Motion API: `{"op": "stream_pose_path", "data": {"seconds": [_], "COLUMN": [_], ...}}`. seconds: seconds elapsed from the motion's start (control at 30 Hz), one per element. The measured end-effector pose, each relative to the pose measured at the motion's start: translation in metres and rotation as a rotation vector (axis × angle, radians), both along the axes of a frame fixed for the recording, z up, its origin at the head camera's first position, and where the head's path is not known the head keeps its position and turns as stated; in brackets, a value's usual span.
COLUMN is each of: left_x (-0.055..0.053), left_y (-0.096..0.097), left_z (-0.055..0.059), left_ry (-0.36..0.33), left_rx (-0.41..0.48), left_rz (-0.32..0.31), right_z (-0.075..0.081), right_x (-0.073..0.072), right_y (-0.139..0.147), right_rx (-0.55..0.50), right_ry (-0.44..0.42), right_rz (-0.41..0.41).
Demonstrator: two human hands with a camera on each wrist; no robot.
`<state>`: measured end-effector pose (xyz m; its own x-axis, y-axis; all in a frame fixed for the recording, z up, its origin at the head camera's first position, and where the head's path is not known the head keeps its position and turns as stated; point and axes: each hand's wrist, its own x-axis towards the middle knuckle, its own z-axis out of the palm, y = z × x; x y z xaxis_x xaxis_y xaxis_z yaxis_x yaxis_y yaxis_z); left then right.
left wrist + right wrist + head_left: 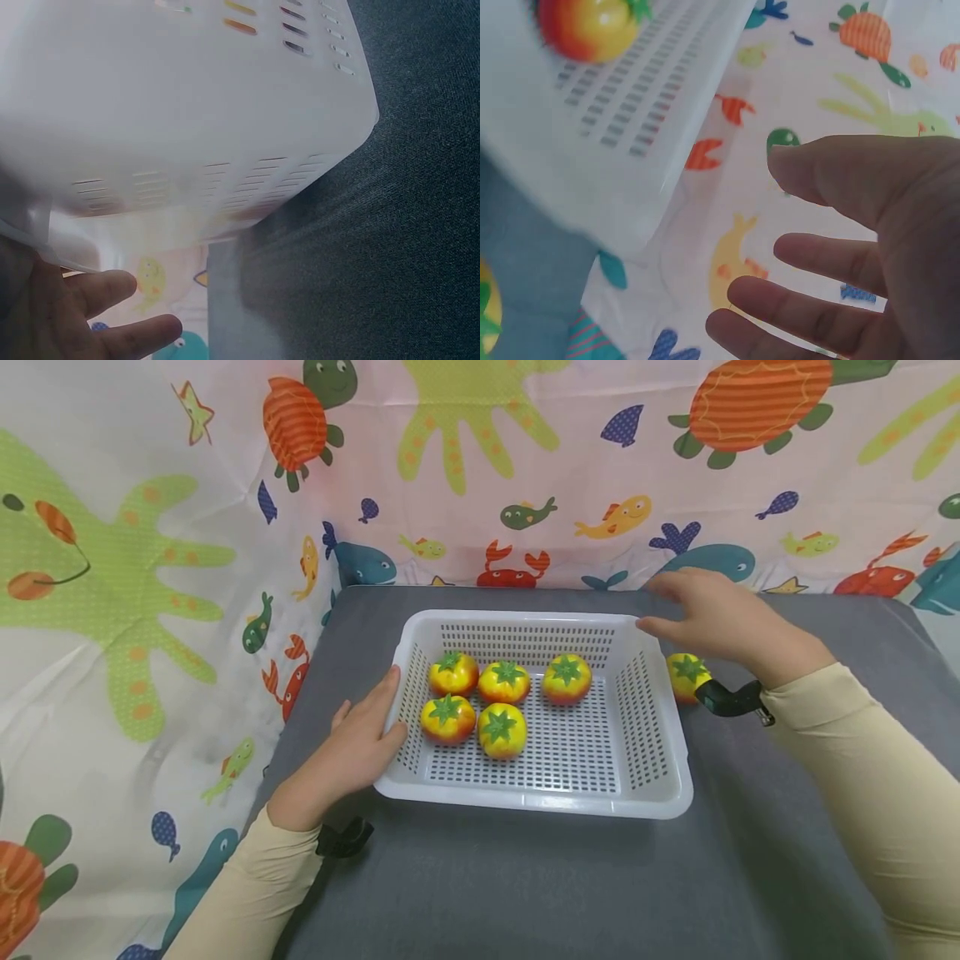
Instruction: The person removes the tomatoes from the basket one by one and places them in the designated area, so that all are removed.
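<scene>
- Left hand [348, 752] rests at the left rim of the white basket [532, 804], fingers extended; light, even pressure there should keep it from sliding on the desk [525, 893].
- Right hand [723, 618] hangs empty near the far right corner, thumb and fingers apart.
- Five red-yellow fruits [502, 732] sit inside; an outer fruit [684, 668] lies just beside the right wall.
- Grasping that one cleanly calls for keeping the wrist clear of the rim.

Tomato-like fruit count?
6. In the white basket: back-left fruit, back-middle fruit, back-right fruit, front-left fruit, front-middle fruit; sixth fruit on gray tabletop, right of it. More may be hidden.
</scene>
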<state>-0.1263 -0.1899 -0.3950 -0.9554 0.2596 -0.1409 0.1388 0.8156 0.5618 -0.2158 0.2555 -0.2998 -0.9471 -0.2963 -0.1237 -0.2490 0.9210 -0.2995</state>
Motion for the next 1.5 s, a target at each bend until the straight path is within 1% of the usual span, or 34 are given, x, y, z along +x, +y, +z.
{"op": "stream_pose_path", "data": {"seconds": [0.13,0.27,0.4,0.57,0.8,1.13,1.27,1.5], "left_x": [0.001,0.001,0.001,0.001,0.001,0.0,0.0,-0.001], "left_y": [-0.001,-0.002,-0.002,-0.001,0.003,0.003,0.002,0.0], "left_z": [-0.001,-0.002,-0.004,-0.003,0.001,0.001,0.002,0.002], "left_ry": [-0.002,0.0,0.008,0.002,-0.006,-0.011,-0.018,-0.012], "left_rx": [-0.003,0.001,0.007,0.01,0.005,-0.015,-0.02,-0.025], "left_rz": [0.007,0.01,0.015,0.015,0.0,0.006,0.004,-0.004], "right_z": [0.002,-0.001,-0.009,-0.024,-0.04,-0.057,-0.062,-0.069], "right_x": [-0.001,-0.002,-0.004,-0.004,-0.002,-0.005,-0.005,-0.008], "right_y": [-0.02,-0.035,-0.05,-0.065,-0.076,-0.086,-0.088,-0.088], "right_rx": [-0.011,-0.019,-0.003,0.007,0.017,0.032,0.033,0.038], "right_ry": [-0.022,-0.035,-0.037,-0.051,-0.083,-0.112,-0.111,-0.127], "right_rz": [0.03,0.053,0.068,0.086,0.095,0.145,0.174,0.171]}}
